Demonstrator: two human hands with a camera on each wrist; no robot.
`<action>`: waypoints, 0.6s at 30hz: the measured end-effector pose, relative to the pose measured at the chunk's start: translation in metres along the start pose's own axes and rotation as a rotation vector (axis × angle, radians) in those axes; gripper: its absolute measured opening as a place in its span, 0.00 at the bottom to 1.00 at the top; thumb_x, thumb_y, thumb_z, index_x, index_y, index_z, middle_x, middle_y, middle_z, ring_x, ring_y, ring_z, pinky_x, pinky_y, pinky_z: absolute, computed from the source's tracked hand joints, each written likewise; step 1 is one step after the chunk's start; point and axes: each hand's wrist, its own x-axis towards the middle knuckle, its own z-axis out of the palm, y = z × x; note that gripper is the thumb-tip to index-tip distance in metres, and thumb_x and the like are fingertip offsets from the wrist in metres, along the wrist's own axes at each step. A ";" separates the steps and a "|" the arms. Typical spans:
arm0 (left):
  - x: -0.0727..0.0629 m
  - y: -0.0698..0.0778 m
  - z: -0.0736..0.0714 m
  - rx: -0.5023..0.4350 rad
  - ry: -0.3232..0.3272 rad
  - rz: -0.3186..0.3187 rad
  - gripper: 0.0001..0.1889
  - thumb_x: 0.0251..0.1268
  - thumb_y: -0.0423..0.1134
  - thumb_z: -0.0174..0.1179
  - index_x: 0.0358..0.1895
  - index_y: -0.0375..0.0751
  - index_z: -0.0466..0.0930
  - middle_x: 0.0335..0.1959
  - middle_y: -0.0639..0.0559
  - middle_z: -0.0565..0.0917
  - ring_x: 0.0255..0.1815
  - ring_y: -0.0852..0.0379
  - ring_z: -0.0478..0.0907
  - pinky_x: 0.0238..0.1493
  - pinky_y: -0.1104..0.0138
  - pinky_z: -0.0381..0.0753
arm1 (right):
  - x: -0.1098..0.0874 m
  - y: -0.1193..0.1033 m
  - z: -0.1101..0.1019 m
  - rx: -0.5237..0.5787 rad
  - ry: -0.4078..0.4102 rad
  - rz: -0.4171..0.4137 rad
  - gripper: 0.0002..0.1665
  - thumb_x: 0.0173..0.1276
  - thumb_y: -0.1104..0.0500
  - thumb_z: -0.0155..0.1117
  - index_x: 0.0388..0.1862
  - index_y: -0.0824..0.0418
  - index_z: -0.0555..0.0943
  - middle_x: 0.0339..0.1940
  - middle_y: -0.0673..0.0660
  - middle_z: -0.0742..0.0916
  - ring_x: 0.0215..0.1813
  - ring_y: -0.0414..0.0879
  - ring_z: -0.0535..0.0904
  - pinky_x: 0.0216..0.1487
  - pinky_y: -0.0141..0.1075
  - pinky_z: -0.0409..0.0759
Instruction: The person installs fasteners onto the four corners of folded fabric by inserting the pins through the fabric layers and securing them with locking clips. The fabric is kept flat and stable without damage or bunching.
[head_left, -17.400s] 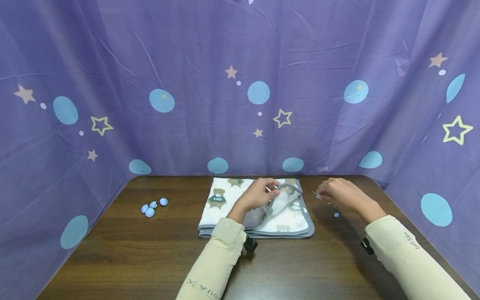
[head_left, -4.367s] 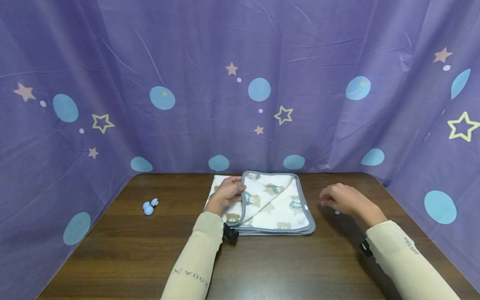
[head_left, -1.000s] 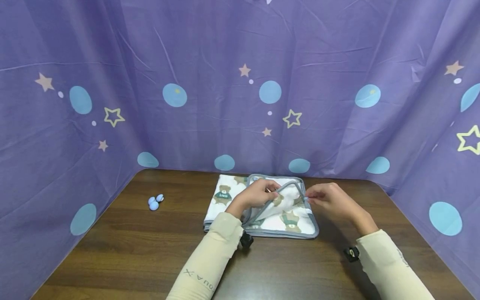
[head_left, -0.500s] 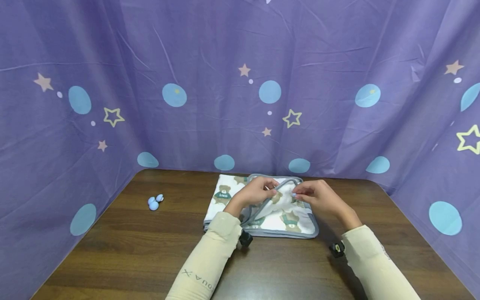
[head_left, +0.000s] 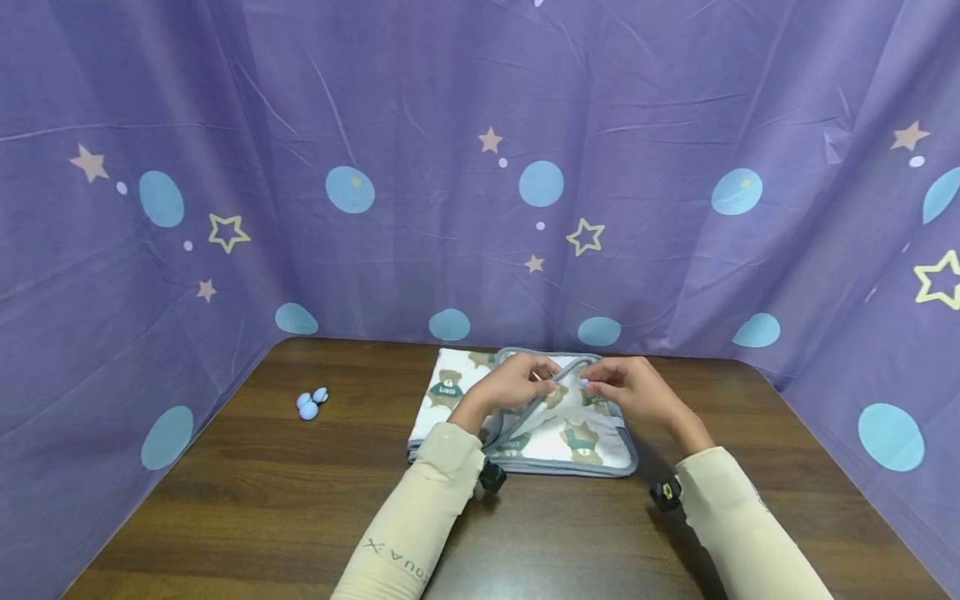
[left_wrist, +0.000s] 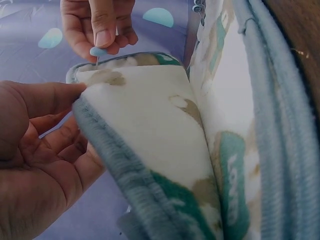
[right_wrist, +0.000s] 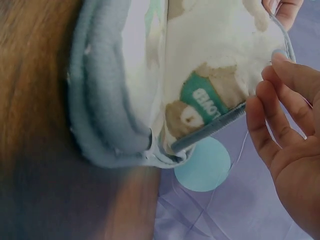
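A folded white blanket point(head_left: 581, 442) with bear prints and grey-blue trim lies at the table's middle, one layer lifted off the stack. My left hand point(head_left: 517, 382) pinches that layer's trimmed edge point(left_wrist: 125, 155) between thumb and fingers. Facing it, my right hand point(head_left: 633, 390) pinches a pin with a light blue, cap-like head point(left_wrist: 98, 51). The thin metal shaft points down at the lifted cloth, its tip right at the fabric by the far trim. In the right wrist view, the blue head point(right_wrist: 278, 53) shows at the fingertips, beside the cloth.
Several light blue pieces point(head_left: 308, 411) like the pin's head lie grouped on the left of the brown wooden table point(head_left: 262, 500). A purple curtain point(head_left: 420, 250) with stars and dots hangs behind and along both sides.
Over the last second my right hand has moved left with the pin, from the blanket's right edge to over the lifted layer. My left hand keeps its hold. Earlier, one more blue piece lay at left.
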 end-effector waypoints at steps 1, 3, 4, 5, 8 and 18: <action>0.000 0.000 0.000 0.001 -0.004 -0.001 0.14 0.74 0.33 0.61 0.58 0.35 0.83 0.42 0.47 0.85 0.43 0.55 0.80 0.40 0.69 0.80 | 0.001 0.000 0.001 0.002 0.010 0.003 0.07 0.68 0.62 0.73 0.44 0.57 0.90 0.39 0.53 0.91 0.42 0.42 0.86 0.44 0.33 0.84; -0.001 0.001 0.000 -0.001 -0.012 0.000 0.14 0.74 0.33 0.61 0.58 0.35 0.83 0.42 0.47 0.85 0.44 0.53 0.81 0.41 0.69 0.80 | 0.002 0.000 0.004 0.002 0.029 0.004 0.06 0.68 0.62 0.73 0.43 0.57 0.90 0.39 0.51 0.91 0.41 0.42 0.86 0.43 0.32 0.84; -0.001 0.001 0.000 -0.001 -0.017 0.002 0.14 0.74 0.32 0.61 0.59 0.34 0.82 0.42 0.47 0.85 0.44 0.53 0.81 0.40 0.69 0.80 | 0.002 0.001 0.005 0.000 0.039 0.002 0.06 0.68 0.62 0.73 0.43 0.57 0.90 0.39 0.50 0.91 0.41 0.41 0.86 0.43 0.32 0.84; 0.000 0.001 0.000 -0.001 -0.021 0.003 0.14 0.74 0.32 0.60 0.59 0.34 0.82 0.42 0.47 0.85 0.44 0.53 0.81 0.40 0.69 0.80 | 0.003 0.001 0.006 -0.003 0.049 -0.004 0.06 0.67 0.63 0.73 0.42 0.58 0.90 0.38 0.49 0.91 0.40 0.41 0.86 0.42 0.32 0.84; 0.000 0.001 0.001 0.004 -0.028 0.018 0.14 0.73 0.31 0.60 0.58 0.33 0.83 0.40 0.46 0.86 0.40 0.57 0.80 0.39 0.70 0.79 | 0.005 0.001 0.009 -0.010 0.068 -0.018 0.06 0.67 0.65 0.74 0.42 0.59 0.90 0.37 0.50 0.91 0.38 0.41 0.85 0.40 0.32 0.83; 0.001 0.003 0.001 0.017 -0.041 0.043 0.14 0.72 0.28 0.61 0.57 0.30 0.83 0.40 0.43 0.87 0.40 0.58 0.79 0.39 0.72 0.79 | 0.011 -0.001 0.016 -0.079 0.116 -0.081 0.06 0.65 0.65 0.75 0.41 0.60 0.90 0.34 0.49 0.91 0.36 0.39 0.86 0.43 0.38 0.85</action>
